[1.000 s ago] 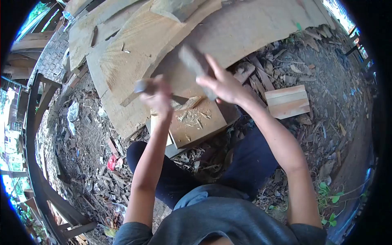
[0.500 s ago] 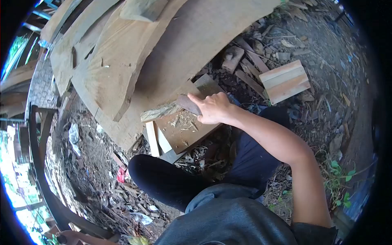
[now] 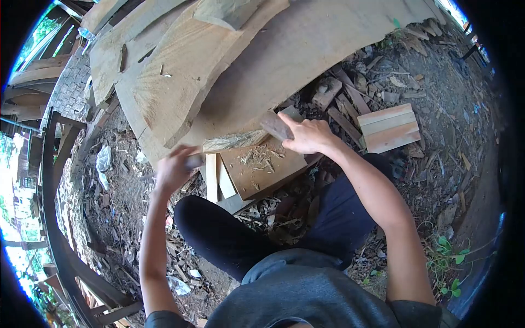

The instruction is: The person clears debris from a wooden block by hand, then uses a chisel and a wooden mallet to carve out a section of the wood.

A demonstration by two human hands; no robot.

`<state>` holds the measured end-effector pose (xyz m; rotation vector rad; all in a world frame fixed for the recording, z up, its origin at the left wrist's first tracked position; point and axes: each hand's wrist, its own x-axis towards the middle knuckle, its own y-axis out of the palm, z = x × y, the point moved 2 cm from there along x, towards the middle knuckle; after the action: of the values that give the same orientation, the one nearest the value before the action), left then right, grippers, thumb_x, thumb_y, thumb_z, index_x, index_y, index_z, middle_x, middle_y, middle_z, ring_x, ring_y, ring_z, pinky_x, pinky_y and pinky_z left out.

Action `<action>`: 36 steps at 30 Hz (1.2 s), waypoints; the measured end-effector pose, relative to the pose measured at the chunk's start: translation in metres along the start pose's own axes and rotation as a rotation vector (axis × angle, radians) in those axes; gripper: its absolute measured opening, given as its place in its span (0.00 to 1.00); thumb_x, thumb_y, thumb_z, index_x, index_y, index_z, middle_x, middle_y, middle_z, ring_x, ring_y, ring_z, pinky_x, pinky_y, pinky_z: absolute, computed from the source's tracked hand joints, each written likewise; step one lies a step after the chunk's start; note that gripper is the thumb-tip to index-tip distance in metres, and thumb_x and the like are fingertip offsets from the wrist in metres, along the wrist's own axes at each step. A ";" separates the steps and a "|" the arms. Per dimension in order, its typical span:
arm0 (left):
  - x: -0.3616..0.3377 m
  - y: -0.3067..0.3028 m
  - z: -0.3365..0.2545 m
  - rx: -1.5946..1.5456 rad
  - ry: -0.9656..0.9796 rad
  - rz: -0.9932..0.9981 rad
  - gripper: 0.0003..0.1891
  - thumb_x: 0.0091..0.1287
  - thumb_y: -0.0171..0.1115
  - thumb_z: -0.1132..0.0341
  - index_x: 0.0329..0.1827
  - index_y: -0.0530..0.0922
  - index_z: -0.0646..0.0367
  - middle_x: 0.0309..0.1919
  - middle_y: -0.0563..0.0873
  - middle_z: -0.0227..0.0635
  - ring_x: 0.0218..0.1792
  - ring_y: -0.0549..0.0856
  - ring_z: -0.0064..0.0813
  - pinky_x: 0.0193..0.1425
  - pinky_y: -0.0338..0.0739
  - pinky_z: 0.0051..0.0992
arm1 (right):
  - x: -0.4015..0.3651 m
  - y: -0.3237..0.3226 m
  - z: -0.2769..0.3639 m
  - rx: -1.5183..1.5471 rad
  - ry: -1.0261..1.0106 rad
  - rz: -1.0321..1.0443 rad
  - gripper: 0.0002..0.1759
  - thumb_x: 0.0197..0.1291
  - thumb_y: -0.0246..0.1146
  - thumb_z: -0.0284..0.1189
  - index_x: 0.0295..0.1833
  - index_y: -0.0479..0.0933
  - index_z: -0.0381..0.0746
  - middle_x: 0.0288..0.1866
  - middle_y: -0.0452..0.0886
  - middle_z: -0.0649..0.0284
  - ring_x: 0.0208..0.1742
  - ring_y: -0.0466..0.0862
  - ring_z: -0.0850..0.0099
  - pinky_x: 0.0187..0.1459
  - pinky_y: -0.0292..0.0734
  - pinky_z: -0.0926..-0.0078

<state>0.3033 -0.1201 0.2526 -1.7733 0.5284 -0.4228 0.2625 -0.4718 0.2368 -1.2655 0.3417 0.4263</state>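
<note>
My right hand (image 3: pixel 310 135) grips a dark brown wooden block (image 3: pixel 276 127), its index finger stretched along the top. That block rests at the right end of a rough, splintered strip of wood (image 3: pixel 232 141). Under the strip is a flat board (image 3: pixel 262 177) strewn with wood chips (image 3: pixel 261 157). To the left of the strip, my left hand (image 3: pixel 176 168) is raised and smeared by motion, its fingers curled round a greyish thing that I cannot make out. Two pale wood slats (image 3: pixel 212 177) stand against the board's left side, near that hand.
Large curved wood slabs (image 3: pixel 186 71) lie ahead on a wide sheet (image 3: pixel 311 49). At right sits a square panel of joined strips (image 3: pixel 389 128), beside scrap wood (image 3: pixel 328 92). A dark curved frame (image 3: pixel 49 202) stands on the left. Chips and litter cover the ground.
My left hand has swung up from the lower left edge to beside the splintered strip. My right hand stays on the dark block. The whole view has shifted slightly.
</note>
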 end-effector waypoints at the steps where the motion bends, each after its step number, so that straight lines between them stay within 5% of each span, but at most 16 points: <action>1: 0.022 0.015 -0.021 0.028 0.056 0.034 0.25 0.54 0.67 0.72 0.58 0.79 0.50 0.58 0.81 0.33 0.50 0.85 0.41 0.53 0.82 0.35 | -0.002 -0.005 -0.004 0.013 0.017 -0.037 0.49 0.58 0.59 0.52 0.80 0.43 0.55 0.49 0.84 0.46 0.48 0.86 0.51 0.54 0.78 0.56; 6: 0.081 0.079 -0.024 0.034 0.145 0.064 0.25 0.54 0.69 0.64 0.58 0.79 0.53 0.55 0.82 0.33 0.50 0.84 0.43 0.53 0.81 0.39 | -0.009 -0.015 -0.018 0.052 0.058 -0.103 0.48 0.59 0.59 0.51 0.80 0.43 0.55 0.45 0.85 0.48 0.44 0.86 0.51 0.50 0.78 0.54; 8: 0.093 0.085 -0.023 0.097 0.035 0.256 0.25 0.54 0.70 0.60 0.56 0.79 0.54 0.51 0.84 0.34 0.48 0.85 0.44 0.52 0.81 0.41 | -0.007 -0.011 -0.023 0.053 0.057 -0.135 0.48 0.59 0.59 0.50 0.80 0.44 0.55 0.44 0.86 0.48 0.43 0.86 0.51 0.50 0.78 0.54; 14: 0.106 0.090 -0.072 0.158 0.053 0.300 0.27 0.52 0.73 0.55 0.55 0.80 0.53 0.48 0.85 0.36 0.49 0.85 0.43 0.52 0.80 0.40 | -0.007 -0.022 -0.012 0.044 0.019 -0.066 0.46 0.60 0.57 0.50 0.80 0.46 0.49 0.49 0.85 0.48 0.49 0.86 0.54 0.53 0.78 0.57; 19: 0.109 0.083 -0.052 0.196 0.079 0.278 0.26 0.53 0.72 0.66 0.57 0.78 0.56 0.48 0.84 0.41 0.48 0.85 0.45 0.51 0.82 0.39 | -0.004 -0.014 -0.014 0.056 0.005 -0.127 0.47 0.59 0.58 0.50 0.80 0.44 0.55 0.45 0.85 0.44 0.46 0.86 0.51 0.52 0.78 0.54; 24: 0.109 0.031 -0.049 0.169 0.108 0.083 0.21 0.57 0.70 0.66 0.55 0.79 0.57 0.43 0.86 0.41 0.46 0.87 0.43 0.49 0.82 0.39 | -0.005 -0.016 -0.018 0.066 0.022 -0.136 0.47 0.58 0.58 0.49 0.80 0.45 0.55 0.44 0.85 0.45 0.44 0.86 0.51 0.50 0.79 0.54; 26: 0.114 -0.008 -0.064 -0.074 0.032 -0.059 0.12 0.59 0.70 0.65 0.44 0.81 0.60 0.28 0.86 0.36 0.33 0.88 0.38 0.36 0.82 0.34 | -0.002 -0.014 -0.018 0.068 -0.003 -0.174 0.47 0.58 0.59 0.49 0.80 0.44 0.55 0.44 0.85 0.45 0.45 0.86 0.50 0.49 0.80 0.53; 27: 0.116 -0.021 -0.071 -0.072 0.022 -0.063 0.12 0.59 0.70 0.65 0.44 0.81 0.60 0.28 0.86 0.36 0.33 0.88 0.38 0.36 0.82 0.34 | 0.000 -0.014 -0.017 0.088 -0.006 -0.186 0.48 0.58 0.60 0.49 0.80 0.44 0.55 0.44 0.85 0.45 0.45 0.86 0.49 0.50 0.79 0.52; 29: 0.119 -0.035 -0.080 -0.565 -0.202 -0.228 0.12 0.64 0.69 0.64 0.41 0.77 0.61 0.14 0.75 0.29 0.13 0.75 0.25 0.20 0.69 0.26 | 0.000 -0.019 -0.014 0.124 -0.006 -0.198 0.48 0.58 0.60 0.50 0.80 0.43 0.55 0.44 0.84 0.44 0.46 0.85 0.47 0.50 0.79 0.52; 30: 0.119 -0.032 -0.086 -0.567 -0.204 -0.230 0.12 0.64 0.69 0.64 0.41 0.77 0.61 0.14 0.75 0.29 0.13 0.75 0.25 0.20 0.69 0.26 | -0.002 -0.020 -0.012 0.120 -0.007 -0.196 0.48 0.58 0.60 0.50 0.80 0.43 0.55 0.44 0.84 0.44 0.46 0.85 0.47 0.50 0.79 0.52; 33: 0.121 -0.023 -0.101 -1.272 -0.141 -0.519 0.15 0.66 0.67 0.66 0.27 0.68 0.55 0.14 0.70 0.26 0.11 0.67 0.17 0.15 0.61 0.23 | -0.004 -0.022 -0.012 0.129 0.013 -0.185 0.48 0.59 0.60 0.50 0.80 0.43 0.55 0.44 0.84 0.43 0.47 0.85 0.48 0.51 0.79 0.53; 36: 0.121 -0.009 -0.101 -1.310 -0.154 -0.625 0.14 0.66 0.67 0.67 0.28 0.69 0.55 0.13 0.70 0.26 0.10 0.66 0.17 0.15 0.60 0.22 | -0.004 -0.021 -0.015 0.149 -0.001 -0.193 0.48 0.59 0.60 0.50 0.80 0.42 0.55 0.44 0.84 0.44 0.47 0.85 0.48 0.51 0.79 0.53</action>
<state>0.3510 -0.2664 0.2890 -3.2329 0.0625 -0.3670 0.2688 -0.4915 0.2519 -1.1401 0.2425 0.2323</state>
